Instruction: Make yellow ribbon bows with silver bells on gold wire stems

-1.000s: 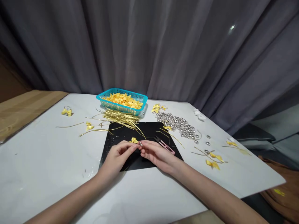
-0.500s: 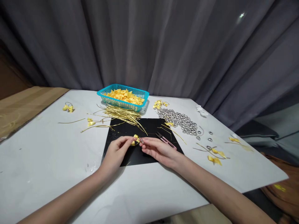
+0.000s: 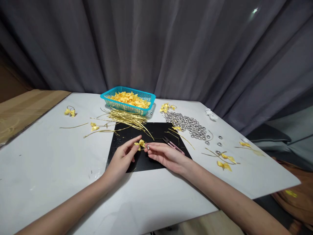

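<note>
Over the black mat (image 3: pixel 151 164), a small yellow ribbon bow (image 3: pixel 141 143) hangs between my two hands, a thin gold cord beside it. My left hand (image 3: pixel 123 156) has its index finger lifted and parted from the thumb, whose tip is at the bow's left side. With thumb and fingertips, my right hand (image 3: pixel 168 156) pinches a small silver bead (image 3: pixel 148 147) just right of the bow. How bow, cord and bead join is too small to make out. Pink-handled thread snips (image 3: pixel 174 146) lie behind my right hand.
A blue basket (image 3: pixel 104 95) full of yellow bows stands at the back. In front of it lies a bundle of gold cords (image 3: pixel 127 118). Many silver beads (image 3: pixel 186 124) spread to the right. Loose bows (image 3: pixel 224 165) and a finished-looking bow loop (image 3: pixel 70 112) lie on the white table (image 3: pixel 49 156).
My left index finger has lifted away from the thumb, and the bow now shows more fully. My right hand keeps its pinch on the bead. The view has shifted slightly.
</note>
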`<move>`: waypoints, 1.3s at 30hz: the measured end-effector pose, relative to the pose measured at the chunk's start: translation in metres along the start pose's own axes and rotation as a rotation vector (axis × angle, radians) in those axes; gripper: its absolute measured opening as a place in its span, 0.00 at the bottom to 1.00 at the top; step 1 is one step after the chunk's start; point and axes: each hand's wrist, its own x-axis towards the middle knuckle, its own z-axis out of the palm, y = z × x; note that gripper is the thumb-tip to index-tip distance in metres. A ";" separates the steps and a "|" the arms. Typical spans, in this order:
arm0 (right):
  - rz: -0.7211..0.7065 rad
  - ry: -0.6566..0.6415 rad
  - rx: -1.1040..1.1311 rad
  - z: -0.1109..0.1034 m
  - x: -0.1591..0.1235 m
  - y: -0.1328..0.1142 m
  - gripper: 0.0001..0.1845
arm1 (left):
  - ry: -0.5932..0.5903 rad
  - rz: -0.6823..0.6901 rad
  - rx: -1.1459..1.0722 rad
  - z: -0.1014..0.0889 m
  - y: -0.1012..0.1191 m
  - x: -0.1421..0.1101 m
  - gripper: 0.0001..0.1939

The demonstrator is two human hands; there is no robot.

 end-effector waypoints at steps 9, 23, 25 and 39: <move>-0.017 -0.033 0.030 -0.001 0.000 0.002 0.07 | -0.070 0.045 -0.192 0.003 0.000 -0.002 0.29; -0.002 -0.043 -0.052 0.006 -0.004 0.001 0.08 | -0.073 0.007 -0.188 0.004 0.003 -0.002 0.22; -0.008 -0.052 -0.047 0.006 -0.004 0.001 0.08 | -0.076 0.006 -0.186 0.004 0.003 -0.002 0.21; -0.017 -0.075 -0.043 0.005 -0.002 0.002 0.08 | -0.096 0.029 -0.159 0.006 0.001 -0.002 0.20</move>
